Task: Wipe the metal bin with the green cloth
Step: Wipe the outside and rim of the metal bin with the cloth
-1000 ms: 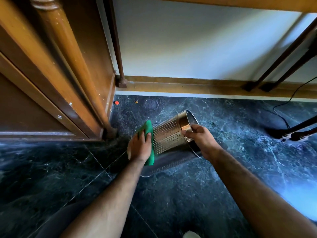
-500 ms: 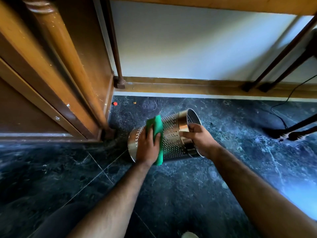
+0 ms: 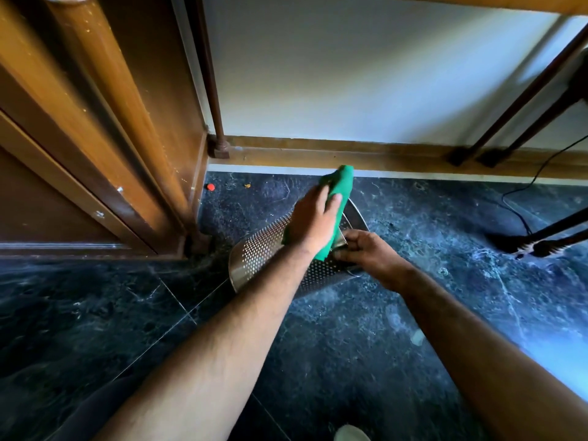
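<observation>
Under the left hand (image 3: 313, 222), pressing the green cloth (image 3: 339, 189) flat-palmed near the rim, the metal bin (image 3: 261, 249) lies tilted on the floor (image 3: 95, 313), right hand (image 3: 370, 253) gripping its rim to steady it.

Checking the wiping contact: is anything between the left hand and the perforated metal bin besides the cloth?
Nothing visible but the green cloth. The left hand presses it onto the tilted metal bin near the open rim, while the right hand grips that rim just beside it, close to the cloth's lower edge.
</observation>
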### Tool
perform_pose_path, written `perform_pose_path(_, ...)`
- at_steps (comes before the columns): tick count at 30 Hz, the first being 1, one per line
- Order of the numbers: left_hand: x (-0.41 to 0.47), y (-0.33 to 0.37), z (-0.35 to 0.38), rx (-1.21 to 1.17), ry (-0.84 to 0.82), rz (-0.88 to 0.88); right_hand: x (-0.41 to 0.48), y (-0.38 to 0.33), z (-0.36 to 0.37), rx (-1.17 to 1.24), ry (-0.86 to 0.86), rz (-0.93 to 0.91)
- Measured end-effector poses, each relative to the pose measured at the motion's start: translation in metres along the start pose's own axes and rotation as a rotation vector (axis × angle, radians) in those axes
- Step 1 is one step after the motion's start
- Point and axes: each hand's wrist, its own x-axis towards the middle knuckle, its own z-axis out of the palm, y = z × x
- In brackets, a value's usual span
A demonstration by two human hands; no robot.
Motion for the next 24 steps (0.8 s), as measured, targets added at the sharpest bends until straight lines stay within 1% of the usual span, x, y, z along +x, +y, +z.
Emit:
perform_pose_path(2, -0.013, -0.016, 0.006, 0.017, 0.015, 0.146, -0.002, -0.004, -0.003, -0.059, -0.029, 0.017)
perform_pose_path(3, -0.02, -0.03, 0.008, 0.033, 0.027, 0.161, -0.003, -0.007, -0.002, -0.047, -0.025, 0.009)
perform_pose_path(4, -0.027, -0.047, 0.008, 0.047, 0.046, 0.138, -0.002, -0.008, -0.002, -0.009, -0.004, -0.007)
perform_pose_path(7, -0.043, -0.093, 0.0, 0.112, 0.092, -0.029, 0.002, -0.005, 0.001, 0.154, 0.133, -0.021)
perform_pose_path(9, -0.046, -0.122, -0.01, 0.205, 0.11, -0.116, 0.005, 0.0, 0.004, 0.229, 0.203, 0.007)
perform_pose_path(11, -0.042, -0.137, -0.021, 0.25, 0.071, -0.252, 0.003, 0.0, 0.01, 0.283, 0.2, 0.021)
perform_pose_path(13, -0.032, -0.138, -0.029, 0.207, 0.026, -0.39, 0.0, -0.002, 0.018, 0.282, 0.177, 0.021)
perform_pose_path(15, -0.02, -0.124, -0.037, 0.168, -0.023, -0.454, -0.003, -0.003, 0.022, 0.232, 0.139, 0.01)
perform_pose_path(17, -0.008, -0.105, -0.039, 0.101, -0.045, -0.479, -0.007, -0.002, 0.022, 0.135, 0.077, -0.022)
perform_pose_path(19, 0.001, -0.077, -0.038, -0.052, -0.041, -0.461, -0.008, -0.001, 0.02, 0.042, 0.013, -0.028)
perform_pose_path(20, 0.005, -0.065, -0.035, -0.113, -0.026, -0.423, -0.008, 0.0, 0.018, 0.01, -0.013, -0.028)
perform_pose_path(22, 0.005, -0.044, -0.031, -0.164, -0.01, -0.3, -0.006, -0.001, 0.014, -0.036, -0.043, -0.026)
perform_pose_path(24, 0.0, -0.04, -0.022, -0.151, -0.006, -0.154, -0.004, -0.005, 0.01, -0.067, -0.046, -0.001)
